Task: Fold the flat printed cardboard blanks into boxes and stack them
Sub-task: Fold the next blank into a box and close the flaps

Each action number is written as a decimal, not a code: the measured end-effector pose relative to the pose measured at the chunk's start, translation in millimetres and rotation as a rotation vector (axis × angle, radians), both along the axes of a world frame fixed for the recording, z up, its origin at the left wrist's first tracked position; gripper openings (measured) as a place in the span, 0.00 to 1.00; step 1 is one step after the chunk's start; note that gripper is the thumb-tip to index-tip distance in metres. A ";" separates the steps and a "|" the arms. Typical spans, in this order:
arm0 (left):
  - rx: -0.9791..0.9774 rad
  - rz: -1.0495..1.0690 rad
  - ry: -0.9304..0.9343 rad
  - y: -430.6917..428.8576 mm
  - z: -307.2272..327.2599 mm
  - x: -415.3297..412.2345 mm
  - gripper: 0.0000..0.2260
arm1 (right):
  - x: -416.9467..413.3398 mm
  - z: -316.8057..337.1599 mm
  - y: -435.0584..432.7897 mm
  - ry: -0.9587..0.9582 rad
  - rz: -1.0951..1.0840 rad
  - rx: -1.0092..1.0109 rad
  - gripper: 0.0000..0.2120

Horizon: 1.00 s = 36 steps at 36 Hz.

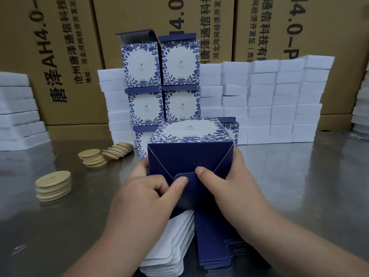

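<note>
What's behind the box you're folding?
Behind the box, held by the left hand and right hand, stand stacked finished boxes: two rows in full view. The box covers most of a bottom row, so its count is unclear. White blocks flank them.

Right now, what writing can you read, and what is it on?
"唐泽AH4.0-": left brown carton.
"沧州唐泽通信科技": same carton.
"地址:河北河间经济开发区": same carton.
"唐泽通信科技": middle carton.
"4.0-P": right carton.
Small print on the held box and stacked boxes: too small to read.
</note>
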<state>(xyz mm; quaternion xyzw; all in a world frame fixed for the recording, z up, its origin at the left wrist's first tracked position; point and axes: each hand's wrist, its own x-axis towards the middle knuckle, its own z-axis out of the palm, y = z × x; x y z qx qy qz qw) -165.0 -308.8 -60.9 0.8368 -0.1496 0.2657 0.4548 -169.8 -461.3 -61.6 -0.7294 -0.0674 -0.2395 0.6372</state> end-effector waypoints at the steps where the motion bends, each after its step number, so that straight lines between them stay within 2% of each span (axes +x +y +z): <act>1: 0.001 0.008 -0.004 -0.7 -0.2 0.3 0.20 | 0.3 -0.1 0.5 0.003 -0.014 -0.004 0.32; 8: -0.006 0.059 -0.035 -3.1 -4.6 3.2 0.17 | 0.3 -1.1 1.9 0.021 -0.058 -0.036 0.33; 14: 0.017 0.130 -0.033 -3.5 -5.3 3.5 0.14 | 0.4 -5.0 2.3 0.014 -0.094 -0.071 0.29; 21: -0.061 0.177 -0.011 -5.7 -5.0 2.3 0.10 | -0.5 -4.6 1.6 0.015 -0.092 -0.052 0.24; 24: -0.171 0.204 -0.022 -7.3 -3.6 2.3 0.13 | -1.3 -3.6 1.8 0.032 -0.088 -0.035 0.21; 28: -0.301 0.206 -0.033 -8.9 -1.3 0.6 0.31 | -2.2 -1.6 3.5 0.055 -0.117 -0.057 0.29; 32: -0.270 0.098 0.050 -5.2 -1.6 3.3 0.32 | -5.0 -0.6 6.5 0.057 -0.100 -0.086 0.31; 34: -0.205 0.051 0.065 -4.3 -1.0 4.8 0.31 | -5.5 -1.8 7.1 0.044 -0.079 -0.077 0.27; 36: -0.197 0.009 0.055 -4.5 1.2 4.1 0.27 | -4.9 -2.2 7.1 0.034 -0.053 -0.051 0.22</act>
